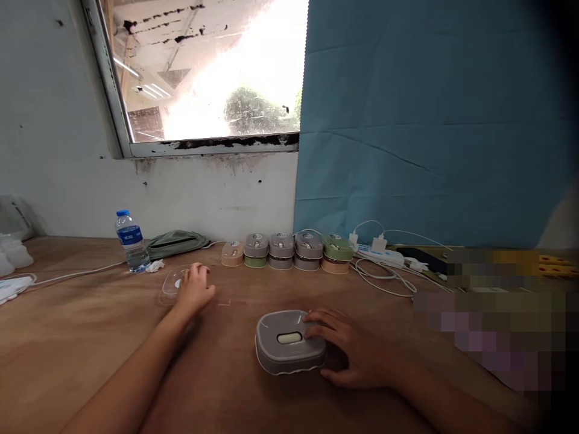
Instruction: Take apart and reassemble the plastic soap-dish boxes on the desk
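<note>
A grey lidded box (289, 355) with rounded corners sits on the table in front of me. Its lid has a pale oblong piece set in a dark-rimmed recess. My right hand (346, 346) is round the box's right end, fingers on top of the lid and thumb low at the near side. Farther off to the left, my left hand (195, 286) is beside a clear plastic cover (170, 282) with a white round spot on it. The left fingers are loosely bent and apart from the thumb, with nothing visible between them.
Against the wall, similar grey, green and tan boxes (281, 246) stand in a row, most stacked in twos. A water bottle (131, 241), a grey-green pouch (178, 243) and crumpled tissue are at back left. A power strip (380, 254) with loose cables lies at back right.
</note>
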A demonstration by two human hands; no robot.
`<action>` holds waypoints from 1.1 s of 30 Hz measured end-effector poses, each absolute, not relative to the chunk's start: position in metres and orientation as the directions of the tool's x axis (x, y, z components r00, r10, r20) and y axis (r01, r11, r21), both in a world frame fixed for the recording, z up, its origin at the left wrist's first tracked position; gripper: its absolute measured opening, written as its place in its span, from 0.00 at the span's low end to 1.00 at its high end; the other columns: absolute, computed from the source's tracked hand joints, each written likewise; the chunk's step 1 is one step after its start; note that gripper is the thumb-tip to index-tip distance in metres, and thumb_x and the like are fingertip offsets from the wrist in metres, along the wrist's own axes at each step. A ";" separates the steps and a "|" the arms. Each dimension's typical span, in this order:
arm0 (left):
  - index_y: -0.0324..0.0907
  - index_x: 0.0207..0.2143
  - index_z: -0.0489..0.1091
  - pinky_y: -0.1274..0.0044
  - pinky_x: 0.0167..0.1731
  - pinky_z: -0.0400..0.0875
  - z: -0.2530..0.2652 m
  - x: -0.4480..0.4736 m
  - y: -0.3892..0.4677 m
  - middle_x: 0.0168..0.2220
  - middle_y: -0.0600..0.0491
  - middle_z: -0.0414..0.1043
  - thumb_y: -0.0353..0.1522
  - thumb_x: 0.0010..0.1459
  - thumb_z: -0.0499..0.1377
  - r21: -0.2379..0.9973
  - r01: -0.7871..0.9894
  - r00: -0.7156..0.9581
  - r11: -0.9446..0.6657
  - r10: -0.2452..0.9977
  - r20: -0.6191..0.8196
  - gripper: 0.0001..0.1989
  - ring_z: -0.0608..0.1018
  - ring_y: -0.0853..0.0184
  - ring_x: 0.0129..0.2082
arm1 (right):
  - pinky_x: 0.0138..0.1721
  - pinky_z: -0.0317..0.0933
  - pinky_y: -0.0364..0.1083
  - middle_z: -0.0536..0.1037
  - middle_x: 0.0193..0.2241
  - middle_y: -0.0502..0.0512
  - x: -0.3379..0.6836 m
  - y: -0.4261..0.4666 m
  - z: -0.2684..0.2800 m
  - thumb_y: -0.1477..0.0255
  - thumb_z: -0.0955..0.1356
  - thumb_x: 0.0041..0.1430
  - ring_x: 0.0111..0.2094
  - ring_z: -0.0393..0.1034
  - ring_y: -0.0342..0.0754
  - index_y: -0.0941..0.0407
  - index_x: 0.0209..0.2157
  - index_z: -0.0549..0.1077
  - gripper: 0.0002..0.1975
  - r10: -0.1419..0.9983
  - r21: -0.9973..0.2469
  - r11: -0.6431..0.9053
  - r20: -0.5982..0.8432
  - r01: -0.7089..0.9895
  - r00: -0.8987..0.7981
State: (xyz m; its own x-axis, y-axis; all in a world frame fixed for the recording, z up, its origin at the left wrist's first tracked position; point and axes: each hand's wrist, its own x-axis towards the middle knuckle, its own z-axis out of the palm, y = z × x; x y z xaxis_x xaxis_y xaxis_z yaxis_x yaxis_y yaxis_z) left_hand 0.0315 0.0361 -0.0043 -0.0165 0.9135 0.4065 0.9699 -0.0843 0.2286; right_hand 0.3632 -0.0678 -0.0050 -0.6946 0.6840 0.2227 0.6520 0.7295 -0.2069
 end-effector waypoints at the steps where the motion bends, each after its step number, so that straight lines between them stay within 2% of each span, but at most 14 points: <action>1: 0.38 0.40 0.64 0.64 0.46 0.56 -0.004 0.020 0.041 0.50 0.41 0.58 0.30 0.43 0.53 0.223 0.975 -0.091 0.002 0.918 0.386 0.18 0.64 0.50 0.47 | 0.53 0.50 0.55 0.64 0.50 0.58 0.363 -0.068 -0.005 0.67 0.68 0.43 0.53 0.54 0.55 0.53 0.44 0.66 0.23 0.682 -0.212 0.732 0.228 0.648 -0.695; 4: 0.38 0.34 0.68 0.61 0.44 0.56 -0.007 -0.004 0.049 0.44 0.40 0.65 0.32 0.39 0.55 0.253 0.962 -0.179 0.106 0.941 0.287 0.15 0.66 0.45 0.45 | 0.52 0.50 0.55 0.65 0.49 0.58 0.362 -0.067 -0.006 0.68 0.69 0.42 0.52 0.55 0.55 0.53 0.43 0.67 0.22 0.673 -0.231 0.740 0.253 0.632 -0.695; 6: 0.39 0.24 0.68 0.60 0.42 0.57 -0.010 -0.011 0.051 0.35 0.41 0.70 0.31 0.37 0.56 0.293 0.951 -0.167 0.094 0.957 0.236 0.07 0.69 0.45 0.41 | 0.52 0.50 0.55 0.65 0.48 0.58 0.361 -0.067 -0.007 0.68 0.69 0.42 0.52 0.55 0.55 0.54 0.43 0.67 0.22 0.673 -0.237 0.740 0.265 0.630 -0.691; 8: 0.40 0.19 0.66 0.61 0.40 0.58 -0.012 -0.011 0.051 0.28 0.44 0.71 0.30 0.37 0.55 0.348 0.936 -0.142 0.056 0.963 0.227 0.02 0.71 0.47 0.38 | 0.52 0.50 0.54 0.65 0.48 0.58 0.360 -0.066 -0.008 0.68 0.68 0.42 0.52 0.55 0.55 0.54 0.42 0.67 0.21 0.673 -0.239 0.740 0.271 0.629 -0.688; 13: 0.42 0.25 0.66 0.69 0.37 0.63 -0.013 0.017 0.048 0.29 0.49 0.72 0.36 0.45 0.54 0.565 0.816 -0.067 -0.122 0.951 0.302 0.07 0.74 0.57 0.35 | 0.52 0.51 0.55 0.66 0.47 0.58 0.360 -0.066 -0.010 0.67 0.68 0.43 0.51 0.56 0.55 0.54 0.41 0.67 0.20 0.669 -0.238 0.743 0.298 0.626 -0.681; 17: 0.39 0.31 0.63 0.74 0.33 0.68 -0.012 0.055 0.036 0.31 0.50 0.71 0.43 0.51 0.50 0.796 0.533 -0.003 -0.287 0.940 0.341 0.15 0.76 0.64 0.31 | 0.52 0.50 0.55 0.65 0.48 0.59 0.361 -0.064 -0.012 0.67 0.68 0.43 0.52 0.55 0.55 0.54 0.44 0.66 0.22 0.669 -0.215 0.742 0.303 0.636 -0.678; 20: 0.38 0.31 0.63 0.73 0.34 0.70 -0.012 0.078 0.019 0.31 0.50 0.70 0.44 0.52 0.51 0.966 0.090 0.094 -0.243 0.968 0.234 0.17 0.76 0.65 0.31 | 0.52 0.52 0.54 0.62 0.51 0.61 0.362 -0.064 -0.014 0.66 0.68 0.44 0.52 0.55 0.55 0.55 0.49 0.62 0.28 0.670 -0.208 0.735 0.361 0.645 -0.648; 22: 0.38 0.29 0.63 0.72 0.36 0.70 -0.011 0.089 0.008 0.30 0.52 0.70 0.41 0.50 0.56 0.964 -0.248 0.210 -0.094 0.966 0.148 0.14 0.76 0.65 0.31 | 0.51 0.53 0.54 0.59 0.52 0.62 0.363 -0.064 -0.016 0.65 0.67 0.45 0.53 0.55 0.56 0.56 0.52 0.58 0.31 0.673 -0.206 0.723 0.428 0.660 -0.604; 24: 0.37 0.28 0.64 0.73 0.38 0.69 -0.011 0.096 -0.001 0.29 0.54 0.70 0.37 0.49 0.59 0.909 -0.416 0.301 0.022 0.947 0.115 0.11 0.76 0.67 0.31 | 0.52 0.53 0.53 0.57 0.54 0.63 0.363 -0.065 -0.018 0.65 0.66 0.47 0.54 0.53 0.56 0.56 0.54 0.55 0.32 0.666 -0.196 0.715 0.486 0.672 -0.566; 29: 0.37 0.28 0.65 0.76 0.37 0.69 -0.013 0.105 -0.013 0.28 0.55 0.70 0.35 0.51 0.59 0.879 -0.463 0.422 0.111 0.900 0.109 0.09 0.77 0.66 0.32 | 0.51 0.55 0.53 0.55 0.55 0.62 0.361 -0.066 -0.020 0.65 0.64 0.51 0.56 0.51 0.56 0.55 0.54 0.54 0.30 0.631 -0.158 0.707 0.581 0.689 -0.514; 33: 0.37 0.29 0.65 0.77 0.35 0.69 -0.014 0.108 -0.016 0.27 0.55 0.69 0.34 0.52 0.58 0.862 -0.485 0.475 0.150 0.872 0.116 0.08 0.77 0.66 0.31 | 0.52 0.55 0.53 0.54 0.56 0.61 0.360 -0.066 -0.023 0.68 0.64 0.51 0.55 0.51 0.55 0.55 0.55 0.53 0.29 0.635 -0.139 0.688 0.590 0.712 -0.499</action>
State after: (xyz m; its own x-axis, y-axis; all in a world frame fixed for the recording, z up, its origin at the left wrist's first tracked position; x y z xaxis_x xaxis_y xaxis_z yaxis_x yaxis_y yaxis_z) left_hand 0.1080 -0.0161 -0.0141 0.4748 0.8725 0.1156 -0.4846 0.1496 0.8619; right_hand 0.3603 -0.0659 -0.0225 -0.4986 0.6352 0.5898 0.7122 0.6881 -0.1390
